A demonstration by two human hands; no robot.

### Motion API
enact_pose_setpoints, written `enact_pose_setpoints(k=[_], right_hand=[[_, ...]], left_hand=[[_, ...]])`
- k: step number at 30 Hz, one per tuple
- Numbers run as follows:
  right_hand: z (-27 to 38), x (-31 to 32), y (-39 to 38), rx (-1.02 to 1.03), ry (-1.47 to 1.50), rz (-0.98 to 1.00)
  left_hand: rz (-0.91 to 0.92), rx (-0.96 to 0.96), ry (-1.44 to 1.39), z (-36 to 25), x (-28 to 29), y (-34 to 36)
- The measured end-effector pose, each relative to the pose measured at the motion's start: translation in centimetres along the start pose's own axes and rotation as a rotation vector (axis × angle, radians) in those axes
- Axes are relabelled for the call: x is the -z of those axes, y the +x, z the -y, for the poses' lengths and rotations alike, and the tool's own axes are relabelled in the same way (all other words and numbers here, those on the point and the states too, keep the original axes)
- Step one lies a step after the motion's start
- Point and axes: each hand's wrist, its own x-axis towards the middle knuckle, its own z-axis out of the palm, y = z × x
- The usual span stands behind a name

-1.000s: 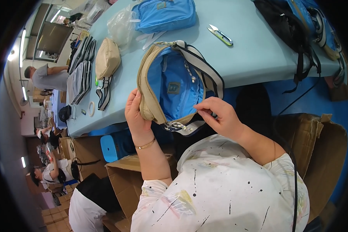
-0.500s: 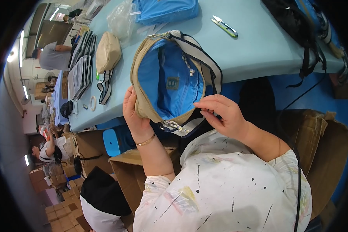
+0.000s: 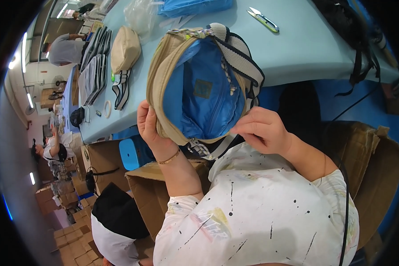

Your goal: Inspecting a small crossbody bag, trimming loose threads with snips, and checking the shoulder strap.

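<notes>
A tan waist bag (image 3: 162, 84) is held unzipped near the table's front edge, showing blue lining (image 3: 199, 111) with a small label patch (image 3: 202, 88) and an inner zip. A striped webbing strap (image 3: 239, 57) and patterned cords hang at its top and bottom. My left hand (image 3: 153, 131) grips the bag's lower left side, fingers wrapped against the tan fabric. My right hand (image 3: 264, 131) pinches the lower right rim of the opening.
On the pale blue table (image 3: 297, 53) lie thread snips (image 3: 264, 21), another tan bag (image 3: 124, 48), stacked grey pieces (image 3: 93, 75), a blue bag (image 3: 195, 6) and black straps (image 3: 350, 31). Cardboard boxes (image 3: 363, 177) and a blue stool (image 3: 135, 153) stand below. Co-workers (image 3: 64, 48) are at left.
The bag has shifted and its opening tilted, the top rising in the picture. My right hand has moved slightly right along with the rim; both hands still hold on.
</notes>
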Motion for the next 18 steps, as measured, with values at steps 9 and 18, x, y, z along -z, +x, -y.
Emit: enact_pose_setpoints(k=[9,18], right_hand=[[0.9,-0.6,0.4,0.152,0.047,0.029],[-0.1,-3.1,-1.4,-0.692,0.54,0.062]], left_hand=[[-0.112,0.034,-0.073,-0.4,0.2,-0.2],[-0.21,0.012,0.234,1.5,-2.3,-0.4]])
